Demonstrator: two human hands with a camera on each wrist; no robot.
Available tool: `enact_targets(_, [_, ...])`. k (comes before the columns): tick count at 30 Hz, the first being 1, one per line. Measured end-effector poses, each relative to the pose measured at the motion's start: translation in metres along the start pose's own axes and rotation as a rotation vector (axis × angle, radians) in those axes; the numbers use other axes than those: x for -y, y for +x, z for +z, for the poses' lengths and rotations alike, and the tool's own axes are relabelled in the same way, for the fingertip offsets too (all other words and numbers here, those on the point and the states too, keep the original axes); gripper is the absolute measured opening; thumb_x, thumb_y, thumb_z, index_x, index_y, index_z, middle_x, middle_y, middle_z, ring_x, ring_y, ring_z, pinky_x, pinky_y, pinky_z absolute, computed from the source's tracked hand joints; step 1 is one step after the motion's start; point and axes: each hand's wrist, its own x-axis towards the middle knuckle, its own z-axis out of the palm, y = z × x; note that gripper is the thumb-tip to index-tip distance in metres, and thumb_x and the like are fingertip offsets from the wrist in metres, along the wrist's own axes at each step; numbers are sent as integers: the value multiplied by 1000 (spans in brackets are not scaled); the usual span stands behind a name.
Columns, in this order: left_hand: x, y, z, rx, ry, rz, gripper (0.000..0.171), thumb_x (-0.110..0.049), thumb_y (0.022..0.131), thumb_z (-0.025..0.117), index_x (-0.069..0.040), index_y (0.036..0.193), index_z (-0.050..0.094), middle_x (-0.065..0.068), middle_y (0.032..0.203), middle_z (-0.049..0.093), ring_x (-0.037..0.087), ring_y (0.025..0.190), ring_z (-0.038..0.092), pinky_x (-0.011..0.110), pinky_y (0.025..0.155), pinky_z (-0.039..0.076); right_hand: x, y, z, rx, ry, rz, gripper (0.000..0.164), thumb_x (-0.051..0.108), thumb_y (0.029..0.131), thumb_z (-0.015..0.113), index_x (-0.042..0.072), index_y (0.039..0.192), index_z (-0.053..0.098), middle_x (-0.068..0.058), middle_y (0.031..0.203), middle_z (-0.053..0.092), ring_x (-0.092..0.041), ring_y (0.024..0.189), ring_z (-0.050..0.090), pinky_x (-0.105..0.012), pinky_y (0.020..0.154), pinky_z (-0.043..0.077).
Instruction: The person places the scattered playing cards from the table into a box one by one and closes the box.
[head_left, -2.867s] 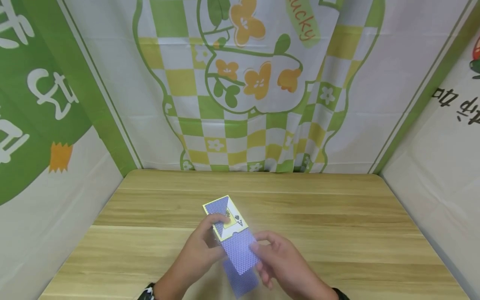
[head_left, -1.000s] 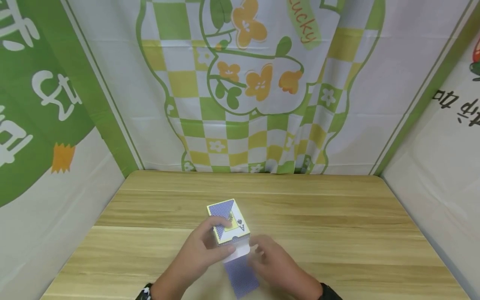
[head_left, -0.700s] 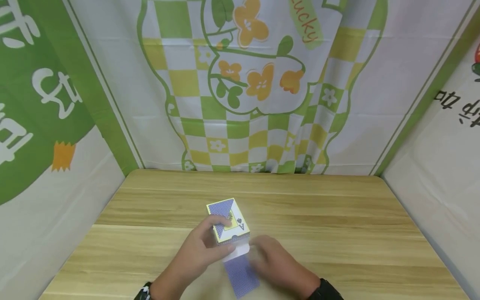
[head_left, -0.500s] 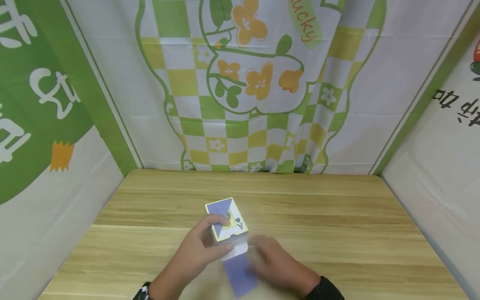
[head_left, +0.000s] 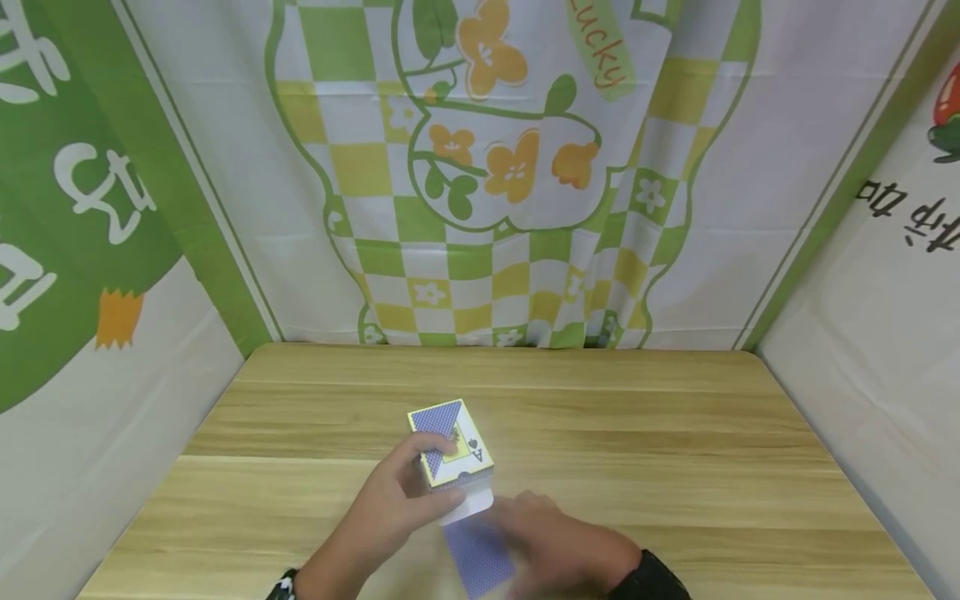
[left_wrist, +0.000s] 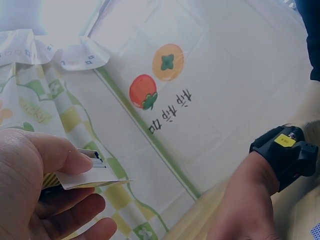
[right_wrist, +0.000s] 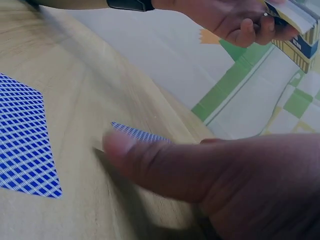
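My left hand (head_left: 393,496) grips a playing-card box (head_left: 438,419) above the table, thumb and fingers on its sides. An ace of spades and blue pattern are printed on it. Its white end flap (head_left: 478,502) hangs open towards me; what lies inside is not clear. Below the box, a blue-backed card (head_left: 480,557) lies face down. My blurred right hand (head_left: 558,537) is beside that card. In the right wrist view the thumb (right_wrist: 165,167) is straight above the table; the other fingers are mostly hidden. Another blue-patterned piece (right_wrist: 25,140) lies on the table there.
The wooden table (head_left: 675,433) reaches back to a checked green and yellow cloth (head_left: 510,275). White and green printed cloths stand along the left and right sides. A dark wrist camera (left_wrist: 287,155) sits on my right wrist.
Earlier my right hand held blue-backed cards at the box's open end. Those no longer stick out, the flap shows, and my right hand has moved down beside the card on the table.
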Motion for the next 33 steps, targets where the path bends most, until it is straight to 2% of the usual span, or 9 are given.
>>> enact_targets(5, [0,0,0,-4,4,5,43,-1,87,74,-4,122,51,21,119,57,23,100,67,34,78,60,5,-1,-2,25,-50,8,91,72,80,70,41,156,29,19,138,49,-3,112,44,-31,95,40])
enact_targets(9, [0,1,0,-7,5,-6,44,-1,86,75,-4,122,51,23,121,56,24,101,67,33,80,60,10,-1,-4,39,-112,-17,84,56,82,76,36,154,37,16,138,51,-3,114,47,-30,95,43])
enact_targets(12, [-1,1,0,-25,17,-42,45,-1,84,77,-5,122,52,24,123,56,26,102,66,33,81,59,13,0,-5,43,-167,-42,79,43,82,78,30,151,43,11,137,53,-6,117,49,-29,94,45])
enact_targets(17, [-1,1,1,-53,48,-91,45,-4,83,78,-8,122,55,26,130,52,29,105,64,33,82,59,19,2,-4,22,-238,-82,65,41,85,76,22,142,51,6,134,58,-9,119,52,-29,93,48])
enact_targets(21, [-1,1,1,-45,42,-85,46,-3,84,78,-7,122,54,27,133,50,29,106,63,34,82,59,24,2,0,-10,-291,-84,60,45,85,76,20,136,56,6,128,60,-9,116,54,-27,93,49])
enact_targets(26, [0,0,0,-45,52,-73,46,-4,83,79,-7,122,54,26,133,50,29,106,64,33,83,58,30,-2,1,-25,-327,-56,66,60,86,71,21,136,56,4,126,57,-9,111,51,-25,89,47])
enact_targets(29, [-1,-1,0,-47,56,-91,46,-6,84,79,-9,122,55,25,131,52,29,105,64,33,83,58,34,-5,-2,-19,-319,-34,69,66,87,66,20,138,54,4,122,55,-8,105,46,-23,86,44])
enact_targets(33, [-2,-1,0,-43,43,-109,46,-6,84,79,-9,123,54,25,127,54,30,104,65,34,80,59,38,-8,-8,42,-243,59,79,74,84,62,21,141,51,6,117,51,-6,100,42,-22,81,42])
